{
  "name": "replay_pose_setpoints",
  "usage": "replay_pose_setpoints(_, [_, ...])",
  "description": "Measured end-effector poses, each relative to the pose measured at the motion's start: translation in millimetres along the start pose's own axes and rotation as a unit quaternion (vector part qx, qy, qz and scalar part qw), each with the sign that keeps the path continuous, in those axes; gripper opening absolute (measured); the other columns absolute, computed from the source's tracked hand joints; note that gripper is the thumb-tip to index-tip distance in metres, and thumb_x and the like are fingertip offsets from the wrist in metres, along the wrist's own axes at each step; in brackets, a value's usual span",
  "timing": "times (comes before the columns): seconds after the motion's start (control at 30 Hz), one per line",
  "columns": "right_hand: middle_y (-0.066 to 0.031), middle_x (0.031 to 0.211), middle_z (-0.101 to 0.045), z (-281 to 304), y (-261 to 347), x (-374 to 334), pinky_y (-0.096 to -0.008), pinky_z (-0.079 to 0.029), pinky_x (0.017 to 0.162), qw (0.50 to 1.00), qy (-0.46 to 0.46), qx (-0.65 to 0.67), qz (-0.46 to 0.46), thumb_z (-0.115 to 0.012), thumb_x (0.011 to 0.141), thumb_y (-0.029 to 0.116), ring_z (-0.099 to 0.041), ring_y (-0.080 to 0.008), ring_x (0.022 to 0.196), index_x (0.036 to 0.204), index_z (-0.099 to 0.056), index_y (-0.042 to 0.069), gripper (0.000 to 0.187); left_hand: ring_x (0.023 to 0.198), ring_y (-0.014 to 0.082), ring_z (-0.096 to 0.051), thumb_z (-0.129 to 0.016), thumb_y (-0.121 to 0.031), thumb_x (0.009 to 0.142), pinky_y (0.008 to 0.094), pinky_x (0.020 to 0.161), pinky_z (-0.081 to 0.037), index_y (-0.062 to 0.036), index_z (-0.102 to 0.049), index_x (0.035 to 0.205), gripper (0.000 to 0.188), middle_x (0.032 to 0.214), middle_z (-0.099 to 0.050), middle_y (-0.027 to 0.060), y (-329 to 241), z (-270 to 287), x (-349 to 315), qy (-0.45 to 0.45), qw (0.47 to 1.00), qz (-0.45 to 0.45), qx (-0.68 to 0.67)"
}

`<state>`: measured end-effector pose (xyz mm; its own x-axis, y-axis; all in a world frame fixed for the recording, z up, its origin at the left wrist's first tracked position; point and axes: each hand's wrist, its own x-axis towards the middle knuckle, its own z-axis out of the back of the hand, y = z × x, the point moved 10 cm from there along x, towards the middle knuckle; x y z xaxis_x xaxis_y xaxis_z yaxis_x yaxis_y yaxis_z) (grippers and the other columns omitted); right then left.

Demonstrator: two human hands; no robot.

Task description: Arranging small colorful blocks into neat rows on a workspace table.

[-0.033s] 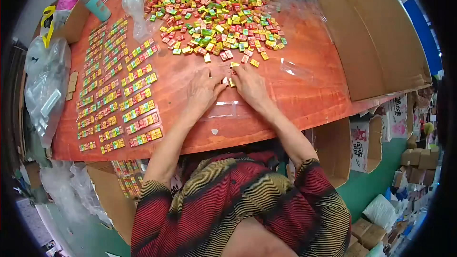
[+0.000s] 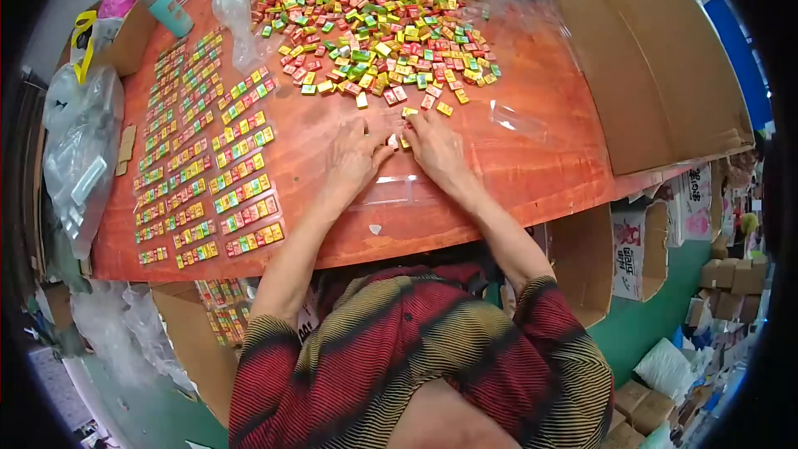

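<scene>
Table [image 2: 515, 175]: box rows [image 2: 189, 172] left | box pile [image 2: 370, 21] far side | carton [image 2: 657, 66] right edge

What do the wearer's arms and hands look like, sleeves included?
Left hand and right hand are ungloved; forearms are bare, no cables. Loose sleeves, ending near the elbows, carry broad red, black and yellowish bands with fine dark lines.

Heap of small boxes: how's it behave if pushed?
The heap of small boxes would probably spread, since the pieces lie loose. They look flat-sided, so likely slide, not roll. Each is probably light, looking tiny compared with the right hand.
</scene>
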<state>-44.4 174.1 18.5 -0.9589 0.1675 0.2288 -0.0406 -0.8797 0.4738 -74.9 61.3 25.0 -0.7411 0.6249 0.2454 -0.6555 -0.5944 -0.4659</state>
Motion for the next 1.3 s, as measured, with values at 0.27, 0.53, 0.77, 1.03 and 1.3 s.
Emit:
replay_pose_setpoints(0.27, [-0.0131,0.093,-0.054,26,-16,-5,-0.0409,-0.047,0.066,0.999,0.023,-0.001,-0.028,-0.058,0.081,0.018,-0.057,-0.0312,0.081,0.109,-0.054,0.009,0.029,0.081,0.0271,-0.052,-0.068,-0.021,0.072,0.0377,0.068,-0.043,-0.0122,-0.066,0.096,0.025,0.082,-0.049,0.0102,-3,0,4,-0.024,0.999,-0.02,0.002])
replay_pose_setpoints(0.53, [-0.0145,0.105,-0.052,10,-24,-11,-0.0391,-0.046,0.076,0.995,0.087,-0.018,0.043,-0.06,0.078,0.013,-0.053,-0.0316,0.095,0.11,-0.052,0.005,0.034,0.082,0.0299,-0.053,-0.068,-0.025,0.071,0.0414,0.068,-0.044,-0.0161,-0.065,0.098,0.028,0.085,-0.048,0.011,-1,-4,9,-0.01,0.999,-0.032,0.01])
replay_pose_setpoints(0.77, [-0.014,0.094,-0.051,-4,11,-11,-0.0392,-0.045,0.073,0.99,0.073,0.033,0.112,-0.062,0.076,0.012,-0.054,-0.0324,0.087,0.105,-0.053,0.007,0.031,0.082,0.0292,-0.053,-0.07,-0.021,0.069,0.0408,0.068,-0.044,-0.0163,-0.063,0.102,0.034,0.084,-0.048,0.0099,-2,-6,7,-0.005,0.999,-0.048,-0.009])
replay_pose_setpoints(1.03, [-0.014,0.088,-0.052,-6,15,-16,-0.0404,-0.045,0.07,0.991,0.067,0.034,0.114,-0.061,0.077,0.013,-0.054,-0.0327,0.086,0.103,-0.054,0.007,0.027,0.079,0.0303,-0.053,-0.068,-0.016,0.07,0.0405,0.067,-0.044,-0.0159,-0.063,0.102,0.032,0.08,-0.049,0.0104,-6,0,-6,-0.03,0.998,-0.033,-0.045])
replay_pose_setpoints(1.3, [-0.0148,0.088,-0.052,8,53,-47,-0.0399,-0.046,0.067,0.99,0.083,0.073,0.09,-0.06,0.078,0.017,-0.054,-0.032,0.082,0.103,-0.054,0.004,0.028,0.076,0.0318,-0.054,-0.066,-0.018,0.073,0.0419,0.066,-0.045,-0.0112,-0.062,0.1,0.028,0.08,-0.048,0.0133,-6,17,-52,0.003,0.998,0.038,-0.045])
